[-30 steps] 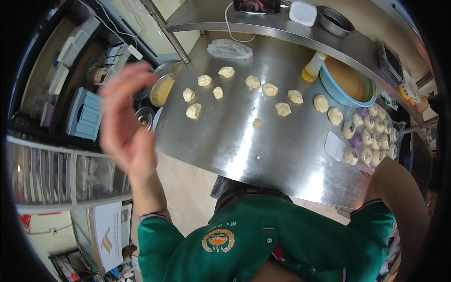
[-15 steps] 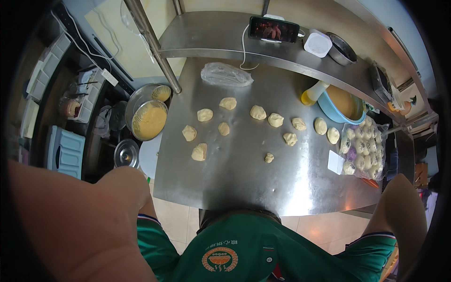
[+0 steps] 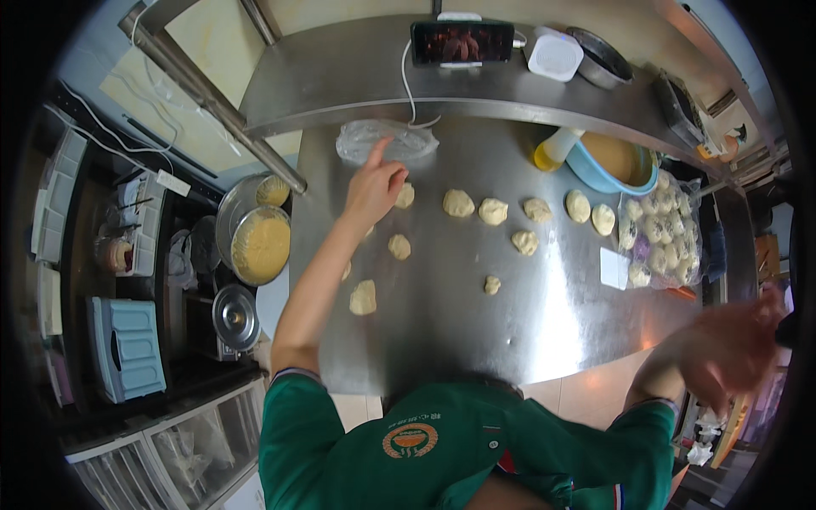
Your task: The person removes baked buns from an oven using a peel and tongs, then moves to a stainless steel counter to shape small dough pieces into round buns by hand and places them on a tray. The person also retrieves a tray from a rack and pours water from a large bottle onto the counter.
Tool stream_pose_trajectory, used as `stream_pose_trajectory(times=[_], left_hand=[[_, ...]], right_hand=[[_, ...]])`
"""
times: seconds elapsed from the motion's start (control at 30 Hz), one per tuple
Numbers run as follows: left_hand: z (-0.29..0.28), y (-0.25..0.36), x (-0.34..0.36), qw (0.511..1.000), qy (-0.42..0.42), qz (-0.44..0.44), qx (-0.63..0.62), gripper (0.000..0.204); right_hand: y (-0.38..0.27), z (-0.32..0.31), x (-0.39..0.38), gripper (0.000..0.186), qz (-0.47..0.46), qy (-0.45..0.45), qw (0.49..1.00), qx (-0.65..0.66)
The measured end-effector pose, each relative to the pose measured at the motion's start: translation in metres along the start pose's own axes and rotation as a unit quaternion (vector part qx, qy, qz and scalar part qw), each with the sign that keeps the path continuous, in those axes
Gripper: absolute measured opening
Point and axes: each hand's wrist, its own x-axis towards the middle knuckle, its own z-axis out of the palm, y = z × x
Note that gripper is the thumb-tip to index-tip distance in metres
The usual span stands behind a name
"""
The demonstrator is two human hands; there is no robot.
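Note:
My left hand (image 3: 376, 189) reaches over the left side of the steel table. Its index finger stretches out across a clear plastic bag (image 3: 412, 146), with the other fingers curled and nothing seen in them; whether it touches the bag is unclear. Below this hand lie dough pieces, one of them (image 3: 363, 297) near the forearm and a smaller one (image 3: 399, 247). Several more dough pieces (image 3: 493, 212) are spread across the table's middle. Raised at the far right, my right hand (image 3: 735, 353) is smeared by motion, so its fingers cannot be made out.
A blue basin (image 3: 586, 167) of brownish mixture and a yellow-filled squeeze bottle (image 3: 552, 153) stand at the back right, beside bagged buns (image 3: 667, 229). A phone (image 3: 461, 42) sits on the steel shelf (image 3: 340, 72) above. Left of the table is a bowl of yellow mixture (image 3: 262, 246).
My left arm has swung from the near left out over the table to the plastic bag. My right hand has come into view at the right. The whole view has shifted slightly.

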Motion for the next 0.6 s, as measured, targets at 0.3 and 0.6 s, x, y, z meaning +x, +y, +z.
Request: stream_pose_trajectory(times=[0.3, 0.6], left_hand=[[0.141, -0.176, 0.097, 0.971, -0.130, -0.111, 0.165, 0.023], [0.046, -0.143, 0.010, 0.998, 0.028, -0.026, 0.055, 0.021]], right_hand=[[0.028, -0.021, -0.190, 0.030, 0.199, -0.460, 0.865, 0.011], [-0.038, 0.035, -0.218, 0.026, 0.267, -0.515, 0.789, 0.204]])
